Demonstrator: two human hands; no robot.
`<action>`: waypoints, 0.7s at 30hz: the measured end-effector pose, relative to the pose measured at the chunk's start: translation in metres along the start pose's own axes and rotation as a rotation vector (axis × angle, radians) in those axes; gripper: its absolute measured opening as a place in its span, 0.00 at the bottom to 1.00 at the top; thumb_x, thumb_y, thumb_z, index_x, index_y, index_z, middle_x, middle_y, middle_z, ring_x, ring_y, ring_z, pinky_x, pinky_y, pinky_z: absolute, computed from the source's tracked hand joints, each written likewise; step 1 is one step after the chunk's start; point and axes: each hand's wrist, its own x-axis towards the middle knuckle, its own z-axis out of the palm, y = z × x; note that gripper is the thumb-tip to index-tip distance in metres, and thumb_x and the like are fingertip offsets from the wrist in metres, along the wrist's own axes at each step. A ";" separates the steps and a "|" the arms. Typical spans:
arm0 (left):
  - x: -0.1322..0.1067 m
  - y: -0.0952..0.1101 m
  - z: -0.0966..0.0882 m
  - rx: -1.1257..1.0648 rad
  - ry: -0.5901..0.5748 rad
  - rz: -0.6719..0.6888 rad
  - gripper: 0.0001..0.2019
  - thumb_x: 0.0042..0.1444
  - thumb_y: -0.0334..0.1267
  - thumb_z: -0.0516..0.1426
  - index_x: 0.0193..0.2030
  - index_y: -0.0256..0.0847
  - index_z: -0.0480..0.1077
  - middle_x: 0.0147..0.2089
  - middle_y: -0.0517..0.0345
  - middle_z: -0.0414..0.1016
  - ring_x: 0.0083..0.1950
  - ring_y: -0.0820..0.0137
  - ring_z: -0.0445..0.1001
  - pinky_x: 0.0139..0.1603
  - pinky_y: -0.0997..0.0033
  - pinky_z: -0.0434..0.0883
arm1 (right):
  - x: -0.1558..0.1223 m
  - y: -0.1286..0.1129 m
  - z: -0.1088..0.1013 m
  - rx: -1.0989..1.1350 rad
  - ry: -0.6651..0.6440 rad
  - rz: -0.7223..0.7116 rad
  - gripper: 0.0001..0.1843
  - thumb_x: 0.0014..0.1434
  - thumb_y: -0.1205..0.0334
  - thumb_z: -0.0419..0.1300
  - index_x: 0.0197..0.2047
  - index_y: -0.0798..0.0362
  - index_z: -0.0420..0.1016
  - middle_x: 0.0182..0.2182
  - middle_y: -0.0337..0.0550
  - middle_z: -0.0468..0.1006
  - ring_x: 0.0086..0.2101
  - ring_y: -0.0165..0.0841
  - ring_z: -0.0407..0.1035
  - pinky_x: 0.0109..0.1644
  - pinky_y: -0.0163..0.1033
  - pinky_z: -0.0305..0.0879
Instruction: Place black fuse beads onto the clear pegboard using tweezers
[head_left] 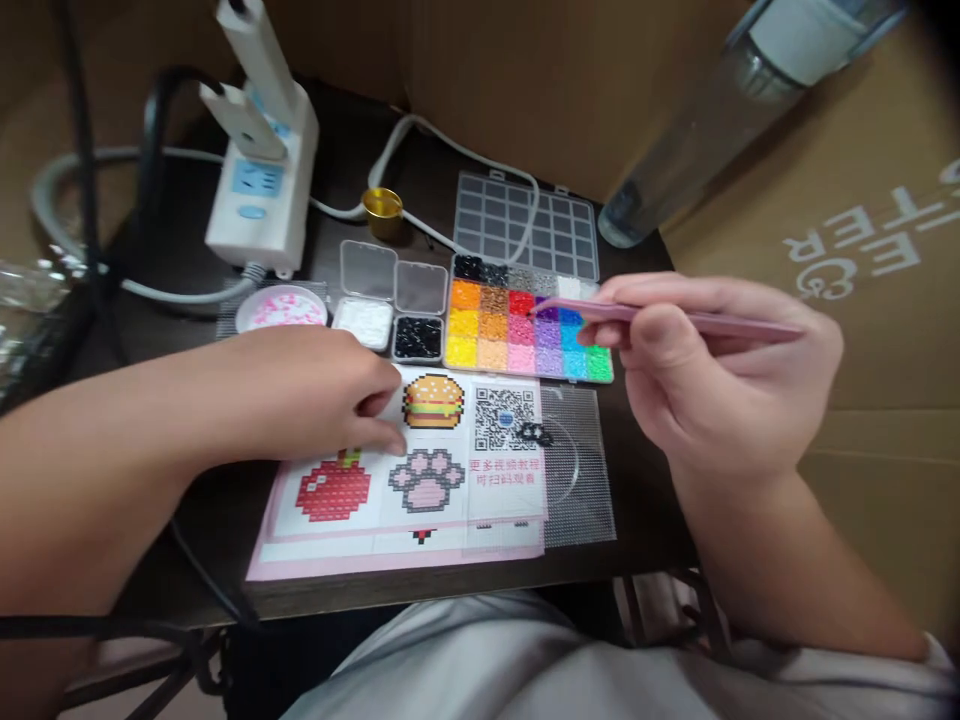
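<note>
My right hand [712, 370] grips pink tweezers [667, 315] between thumb and fingers. Their bent tip, with a tiny dark speck at its end, is over the red part of a compartmented bead box [493, 326] of many colours. On the printed pattern sheet [442, 480] rests my left hand [352, 390], fingers partly bent, one digit stretched towards the grey-and-pink paw pattern; nothing shows in it. A clear pegboard [589, 460] lies across the sheet's right side, bearing a small group of black beads [534, 433].
Small lidded boxes hold white beads [362, 322] and black beads [418, 338]. Left of them is a round dish [281, 306] of pink and white beads. Behind stand a power strip [262, 190], a gold cup [383, 212], an empty divided lid [525, 222] and a clear bottle [690, 140].
</note>
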 end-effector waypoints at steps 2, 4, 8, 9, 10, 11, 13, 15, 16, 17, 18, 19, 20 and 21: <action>0.002 0.001 -0.001 -0.009 0.011 -0.022 0.18 0.56 0.56 0.64 0.26 0.46 0.74 0.25 0.57 0.77 0.25 0.71 0.62 0.31 0.63 0.54 | -0.019 0.005 -0.011 0.051 -0.021 0.008 0.04 0.68 0.59 0.71 0.42 0.43 0.90 0.41 0.41 0.90 0.40 0.36 0.85 0.45 0.43 0.86; 0.003 0.001 -0.001 -0.038 0.040 -0.024 0.19 0.54 0.57 0.65 0.23 0.47 0.71 0.24 0.56 0.77 0.23 0.70 0.62 0.30 0.62 0.54 | -0.040 0.015 -0.019 0.111 -0.080 0.067 0.07 0.68 0.64 0.70 0.42 0.42 0.90 0.40 0.40 0.90 0.39 0.35 0.85 0.42 0.40 0.85; 0.003 -0.001 0.000 -0.038 0.062 -0.008 0.20 0.52 0.59 0.64 0.21 0.48 0.70 0.24 0.55 0.77 0.23 0.69 0.64 0.28 0.62 0.55 | -0.071 0.031 -0.027 0.045 -0.143 0.195 0.10 0.67 0.67 0.69 0.40 0.41 0.90 0.39 0.39 0.91 0.40 0.35 0.86 0.46 0.39 0.86; 0.004 -0.002 0.000 -0.034 0.050 -0.006 0.20 0.52 0.59 0.63 0.22 0.48 0.71 0.25 0.55 0.78 0.23 0.68 0.64 0.27 0.62 0.56 | -0.075 0.033 -0.027 0.020 -0.144 0.205 0.10 0.66 0.68 0.69 0.39 0.41 0.90 0.38 0.38 0.91 0.40 0.35 0.86 0.46 0.38 0.86; 0.004 -0.002 0.000 -0.032 0.037 -0.004 0.20 0.53 0.60 0.63 0.22 0.48 0.71 0.25 0.54 0.79 0.23 0.68 0.65 0.27 0.62 0.56 | -0.078 0.035 -0.027 0.003 -0.141 0.212 0.11 0.66 0.69 0.69 0.38 0.41 0.91 0.38 0.38 0.91 0.39 0.35 0.87 0.46 0.38 0.86; 0.004 -0.002 0.000 -0.036 0.028 0.001 0.20 0.53 0.60 0.62 0.22 0.49 0.71 0.26 0.54 0.79 0.23 0.68 0.66 0.27 0.62 0.56 | -0.080 0.036 -0.027 -0.005 -0.137 0.214 0.12 0.65 0.69 0.69 0.38 0.41 0.91 0.38 0.38 0.91 0.39 0.35 0.87 0.45 0.37 0.86; 0.004 -0.001 -0.001 -0.040 0.033 0.015 0.20 0.52 0.60 0.63 0.22 0.49 0.71 0.26 0.53 0.80 0.23 0.68 0.65 0.26 0.62 0.55 | -0.081 0.037 -0.025 -0.005 -0.130 0.219 0.13 0.64 0.70 0.69 0.38 0.41 0.91 0.38 0.37 0.91 0.38 0.35 0.87 0.45 0.37 0.86; 0.003 0.001 -0.002 -0.018 0.044 0.008 0.20 0.51 0.60 0.64 0.22 0.49 0.71 0.25 0.54 0.79 0.23 0.69 0.65 0.25 0.63 0.55 | -0.081 0.038 -0.023 -0.003 -0.137 0.219 0.13 0.64 0.71 0.69 0.38 0.41 0.91 0.38 0.37 0.91 0.38 0.34 0.87 0.44 0.36 0.86; 0.003 0.002 -0.003 -0.003 0.040 -0.002 0.19 0.51 0.60 0.64 0.22 0.48 0.71 0.25 0.55 0.79 0.23 0.69 0.65 0.26 0.63 0.56 | -0.080 0.038 -0.022 -0.004 -0.146 0.216 0.13 0.64 0.71 0.69 0.38 0.41 0.91 0.38 0.37 0.91 0.38 0.34 0.87 0.45 0.36 0.86; 0.003 0.003 -0.003 0.010 0.034 -0.013 0.19 0.52 0.60 0.63 0.23 0.48 0.72 0.26 0.55 0.79 0.24 0.69 0.65 0.26 0.63 0.56 | -0.080 0.039 -0.022 -0.008 -0.156 0.212 0.13 0.64 0.71 0.69 0.38 0.41 0.91 0.38 0.36 0.91 0.38 0.34 0.87 0.45 0.35 0.85; 0.003 0.003 -0.003 0.019 0.021 -0.020 0.18 0.52 0.60 0.63 0.25 0.48 0.73 0.27 0.55 0.80 0.24 0.69 0.66 0.26 0.63 0.57 | -0.080 0.039 -0.021 -0.013 -0.163 0.203 0.14 0.64 0.71 0.69 0.38 0.41 0.91 0.38 0.36 0.91 0.38 0.33 0.87 0.45 0.35 0.85; 0.003 0.003 -0.003 0.022 0.010 -0.016 0.18 0.54 0.59 0.62 0.26 0.48 0.74 0.29 0.55 0.81 0.25 0.68 0.67 0.27 0.63 0.58 | -0.080 0.039 -0.021 -0.021 -0.170 0.195 0.14 0.64 0.71 0.69 0.38 0.41 0.91 0.38 0.35 0.91 0.38 0.33 0.87 0.45 0.34 0.85; 0.002 0.002 -0.002 0.022 0.006 -0.005 0.18 0.55 0.59 0.62 0.27 0.48 0.74 0.30 0.55 0.81 0.26 0.68 0.68 0.28 0.63 0.58 | -0.081 0.039 -0.021 -0.033 -0.174 0.188 0.13 0.64 0.71 0.68 0.38 0.41 0.91 0.38 0.35 0.91 0.38 0.33 0.87 0.45 0.34 0.85; 0.002 0.001 -0.001 0.018 0.005 0.011 0.18 0.56 0.60 0.61 0.28 0.48 0.74 0.31 0.55 0.81 0.27 0.67 0.68 0.29 0.62 0.59 | -0.082 0.039 -0.021 -0.050 -0.178 0.185 0.14 0.64 0.71 0.68 0.39 0.40 0.91 0.38 0.35 0.91 0.38 0.33 0.87 0.45 0.34 0.85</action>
